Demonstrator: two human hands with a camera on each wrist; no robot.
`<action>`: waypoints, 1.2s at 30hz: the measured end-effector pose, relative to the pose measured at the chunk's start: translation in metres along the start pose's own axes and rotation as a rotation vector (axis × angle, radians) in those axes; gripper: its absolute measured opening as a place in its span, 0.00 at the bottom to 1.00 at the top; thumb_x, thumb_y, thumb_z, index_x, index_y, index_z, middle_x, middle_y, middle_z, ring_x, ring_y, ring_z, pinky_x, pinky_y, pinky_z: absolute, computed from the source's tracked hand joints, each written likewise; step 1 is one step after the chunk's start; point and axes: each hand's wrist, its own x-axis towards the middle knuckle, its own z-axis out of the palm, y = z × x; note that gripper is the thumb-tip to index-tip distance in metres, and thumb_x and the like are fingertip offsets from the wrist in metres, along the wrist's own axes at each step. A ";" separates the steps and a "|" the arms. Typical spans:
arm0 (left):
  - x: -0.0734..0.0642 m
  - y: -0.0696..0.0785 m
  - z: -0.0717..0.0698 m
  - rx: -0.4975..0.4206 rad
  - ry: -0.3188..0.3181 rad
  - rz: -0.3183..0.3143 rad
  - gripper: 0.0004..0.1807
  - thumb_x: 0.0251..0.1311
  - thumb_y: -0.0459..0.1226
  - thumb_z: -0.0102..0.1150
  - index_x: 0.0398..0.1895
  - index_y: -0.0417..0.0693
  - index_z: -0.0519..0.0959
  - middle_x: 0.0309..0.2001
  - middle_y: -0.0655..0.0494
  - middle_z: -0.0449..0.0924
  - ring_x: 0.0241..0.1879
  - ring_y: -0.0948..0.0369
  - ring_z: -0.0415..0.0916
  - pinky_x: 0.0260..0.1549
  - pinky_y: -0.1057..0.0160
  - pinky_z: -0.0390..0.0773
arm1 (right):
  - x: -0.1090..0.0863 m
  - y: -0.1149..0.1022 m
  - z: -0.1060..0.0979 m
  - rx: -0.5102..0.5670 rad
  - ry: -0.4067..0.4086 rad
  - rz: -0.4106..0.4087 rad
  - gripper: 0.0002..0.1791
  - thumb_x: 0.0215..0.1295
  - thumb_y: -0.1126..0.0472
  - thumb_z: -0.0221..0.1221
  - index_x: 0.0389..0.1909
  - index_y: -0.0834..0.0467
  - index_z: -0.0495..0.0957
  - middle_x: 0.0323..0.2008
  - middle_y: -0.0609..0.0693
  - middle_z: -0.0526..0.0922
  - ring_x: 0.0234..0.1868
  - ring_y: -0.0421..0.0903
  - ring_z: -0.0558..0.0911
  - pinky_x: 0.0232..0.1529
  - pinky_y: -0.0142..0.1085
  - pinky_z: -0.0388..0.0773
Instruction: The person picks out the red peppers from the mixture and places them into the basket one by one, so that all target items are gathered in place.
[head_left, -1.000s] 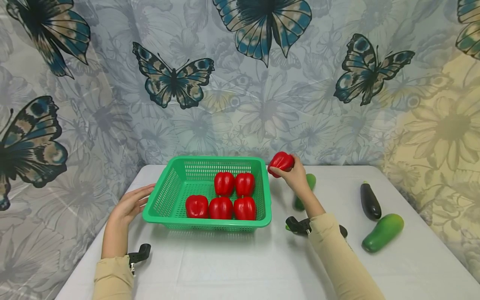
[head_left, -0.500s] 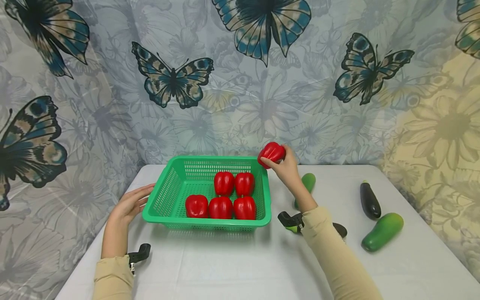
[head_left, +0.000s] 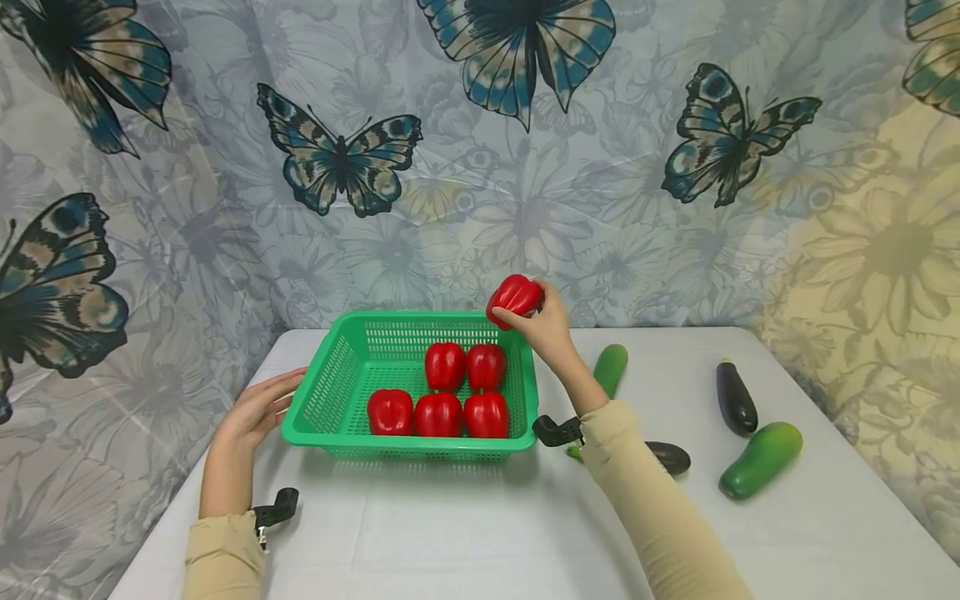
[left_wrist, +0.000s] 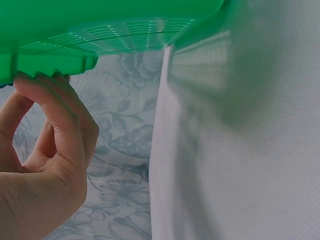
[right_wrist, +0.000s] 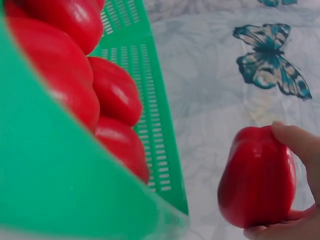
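Note:
In the head view my right hand (head_left: 546, 325) grips a red bell pepper (head_left: 515, 301), thumb on one side and fingers on the other. The pepper is held up at the back right rim of a green plastic basket (head_left: 408, 442); in the right wrist view the gripped pepper (right_wrist: 257, 177) shows apart from the basket wall. Several red bell peppers (head_left: 438, 414) sit inside the basket, in its middle and right part. At the basket's left side my left hand (head_left: 258, 410) touches the rim with its fingertips, as the left wrist view of the fingers (left_wrist: 62, 115) also shows.
Right of the basket lie a green cucumber-like vegetable (head_left: 611, 368) and a dark eggplant (head_left: 667, 457), partly hidden by the right forearm. Farther right are another eggplant (head_left: 736, 398) and a thick green vegetable (head_left: 761, 461). A butterfly-patterned cloth (head_left: 525, 208) hangs behind the white table (head_left: 420, 533).
My right hand has carried the pepper leftward and upward, from right of the basket to its back right rim. The left hand stays at the left rim.

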 end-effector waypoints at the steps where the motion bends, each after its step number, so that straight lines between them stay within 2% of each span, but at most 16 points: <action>1: 0.000 0.000 0.000 0.003 0.005 -0.002 0.09 0.69 0.43 0.56 0.48 0.68 0.81 0.42 0.80 0.81 0.44 0.76 0.78 0.44 0.71 0.78 | 0.000 -0.002 0.002 0.002 -0.001 -0.007 0.48 0.58 0.52 0.68 0.73 0.62 0.53 0.68 0.60 0.66 0.68 0.56 0.68 0.62 0.49 0.74; 10: 0.001 -0.003 -0.001 0.006 -0.007 0.002 0.09 0.71 0.42 0.54 0.45 0.70 0.81 0.42 0.80 0.81 0.45 0.76 0.79 0.44 0.71 0.78 | 0.002 -0.008 0.027 0.000 -0.021 -0.057 0.48 0.56 0.54 0.69 0.72 0.63 0.54 0.65 0.60 0.69 0.63 0.57 0.71 0.60 0.49 0.76; 15: 0.002 -0.002 0.000 0.001 -0.003 0.004 0.08 0.70 0.42 0.55 0.44 0.70 0.81 0.42 0.79 0.81 0.44 0.76 0.79 0.44 0.70 0.79 | 0.002 -0.008 0.041 0.003 -0.036 -0.068 0.48 0.57 0.54 0.69 0.72 0.62 0.54 0.65 0.59 0.68 0.64 0.56 0.71 0.61 0.49 0.75; 21: 0.002 -0.002 0.001 0.015 -0.005 -0.001 0.10 0.70 0.43 0.55 0.50 0.67 0.80 0.43 0.80 0.80 0.45 0.76 0.78 0.44 0.71 0.78 | 0.001 -0.010 0.057 0.017 -0.068 -0.091 0.47 0.57 0.55 0.69 0.71 0.62 0.54 0.64 0.57 0.69 0.64 0.55 0.72 0.60 0.49 0.77; 28: 0.001 -0.002 -0.001 0.010 -0.001 -0.007 0.08 0.69 0.44 0.56 0.46 0.69 0.81 0.43 0.80 0.80 0.45 0.76 0.78 0.45 0.70 0.79 | 0.005 -0.010 0.076 0.039 -0.085 -0.135 0.47 0.57 0.55 0.69 0.72 0.60 0.54 0.65 0.57 0.68 0.65 0.54 0.71 0.61 0.49 0.75; 36: 0.000 -0.003 -0.002 0.043 0.001 0.004 0.12 0.68 0.46 0.57 0.53 0.67 0.79 0.44 0.81 0.78 0.45 0.77 0.77 0.46 0.71 0.78 | 0.007 -0.009 0.095 0.057 -0.152 -0.137 0.48 0.58 0.53 0.69 0.73 0.58 0.53 0.66 0.55 0.67 0.65 0.53 0.70 0.61 0.48 0.76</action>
